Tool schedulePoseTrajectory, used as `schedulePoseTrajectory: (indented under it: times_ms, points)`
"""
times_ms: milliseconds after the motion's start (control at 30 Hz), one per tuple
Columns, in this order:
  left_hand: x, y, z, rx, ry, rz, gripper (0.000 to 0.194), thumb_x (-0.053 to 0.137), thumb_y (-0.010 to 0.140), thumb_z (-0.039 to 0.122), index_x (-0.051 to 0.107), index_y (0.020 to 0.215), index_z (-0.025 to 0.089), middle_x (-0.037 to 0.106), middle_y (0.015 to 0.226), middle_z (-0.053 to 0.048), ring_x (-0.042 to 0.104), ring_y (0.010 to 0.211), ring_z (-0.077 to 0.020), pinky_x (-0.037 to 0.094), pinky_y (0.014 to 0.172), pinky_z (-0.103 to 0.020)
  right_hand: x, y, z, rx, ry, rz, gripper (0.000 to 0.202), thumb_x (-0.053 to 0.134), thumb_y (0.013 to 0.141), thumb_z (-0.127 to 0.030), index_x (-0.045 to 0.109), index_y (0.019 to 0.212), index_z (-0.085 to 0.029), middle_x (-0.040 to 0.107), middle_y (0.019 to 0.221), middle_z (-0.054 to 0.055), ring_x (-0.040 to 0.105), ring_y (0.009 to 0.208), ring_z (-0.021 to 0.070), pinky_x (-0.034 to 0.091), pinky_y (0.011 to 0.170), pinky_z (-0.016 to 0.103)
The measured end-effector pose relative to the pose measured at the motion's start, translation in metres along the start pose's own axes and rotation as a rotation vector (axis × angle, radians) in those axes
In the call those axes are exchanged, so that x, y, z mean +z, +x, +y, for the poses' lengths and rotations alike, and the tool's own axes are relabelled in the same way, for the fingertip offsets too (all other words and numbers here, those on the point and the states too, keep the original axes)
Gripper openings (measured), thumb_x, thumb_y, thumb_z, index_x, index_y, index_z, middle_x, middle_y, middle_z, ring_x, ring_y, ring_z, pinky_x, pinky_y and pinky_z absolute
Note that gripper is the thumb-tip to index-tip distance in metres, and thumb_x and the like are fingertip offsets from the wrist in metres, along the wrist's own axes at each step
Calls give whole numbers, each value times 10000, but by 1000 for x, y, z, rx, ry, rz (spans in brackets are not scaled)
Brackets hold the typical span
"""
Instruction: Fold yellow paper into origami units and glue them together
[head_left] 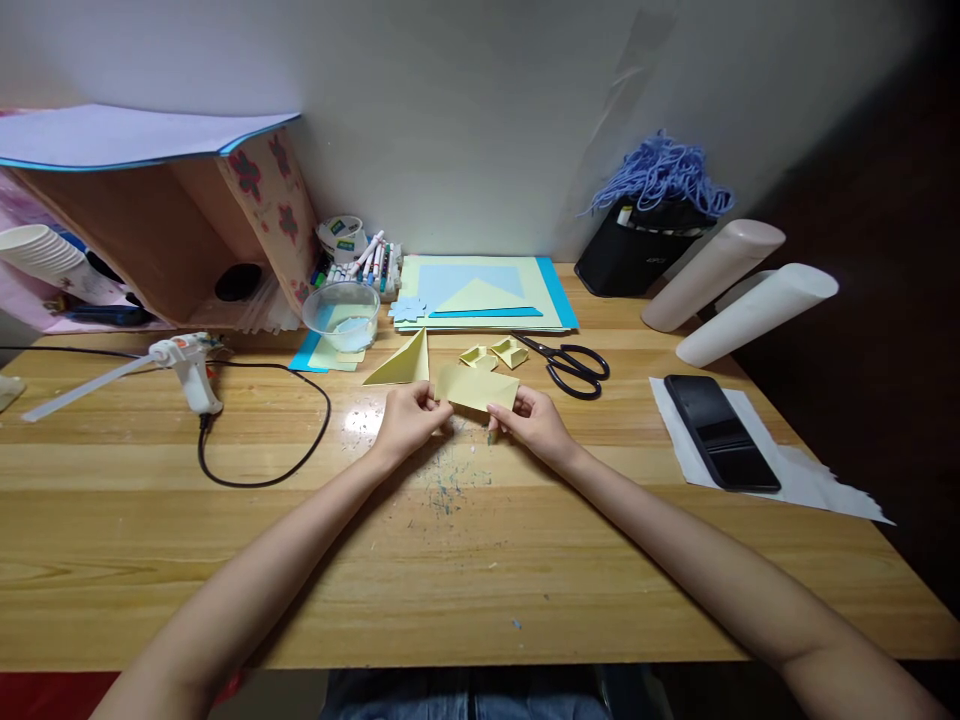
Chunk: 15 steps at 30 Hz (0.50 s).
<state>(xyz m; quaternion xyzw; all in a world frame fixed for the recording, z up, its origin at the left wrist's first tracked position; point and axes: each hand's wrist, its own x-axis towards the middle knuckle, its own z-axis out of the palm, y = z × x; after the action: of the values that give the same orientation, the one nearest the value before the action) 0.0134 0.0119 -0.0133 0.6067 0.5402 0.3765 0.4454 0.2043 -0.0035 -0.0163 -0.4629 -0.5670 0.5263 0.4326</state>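
Between my two hands is a small rectangle of pale yellow paper (478, 388), raised a little off the table. My left hand (411, 418) pinches its left end, and my right hand (534, 424) grips its right end between thumb and fingers. Just behind my left hand stands a folded yellow paper triangle (405, 362). Two small folded yellow paper pieces (480, 357) lie behind the sheet. Right of them rest black-handled scissors (577, 368), their blades pointing to the back left.
A glue gun (191, 375) with its looping black cable lies left. Behind are a clear plastic bowl (342, 316), markers (371, 262) and stacked coloured paper (559, 290). At right are a phone (720, 430), two pale bottles (757, 315) and a black holder (637, 250) with blue yarn.
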Motion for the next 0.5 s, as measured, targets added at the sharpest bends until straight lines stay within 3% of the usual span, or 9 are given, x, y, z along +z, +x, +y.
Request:
schedulePoseTrajectory:
  times_ms: [267,367,433,500]
  points:
    - [-9,7,0,-40,-52,153,128,591,659,250,540,626,138,546,500,16,535,425,-97,350,401,-168,-1,3,1,-9,49,93,211,623,733,-346,543,766,-154,603,587,0,529,505,99,436,498,227]
    - [-10,7,0,-12,-88,80,211,501,758,325,553,668,141,538,502,8,525,443,-102,362,416,-185,-1,3,3,-1,50,130,229,621,731,-362,543,784,-154,614,609,9,538,514,103,440,494,229]
    - [-10,7,2,46,-87,27,290,400,832,370,573,766,146,580,596,-20,562,540,-121,403,476,-207,0,3,5,7,39,145,245,620,727,-379,540,774,-153,625,634,20,558,531,111,454,505,235]
    - [-10,6,3,139,-17,71,288,394,849,386,569,903,164,613,804,-56,586,727,-147,447,591,-238,1,2,8,9,25,148,254,620,722,-390,543,769,-153,631,651,26,577,550,120,471,523,246]
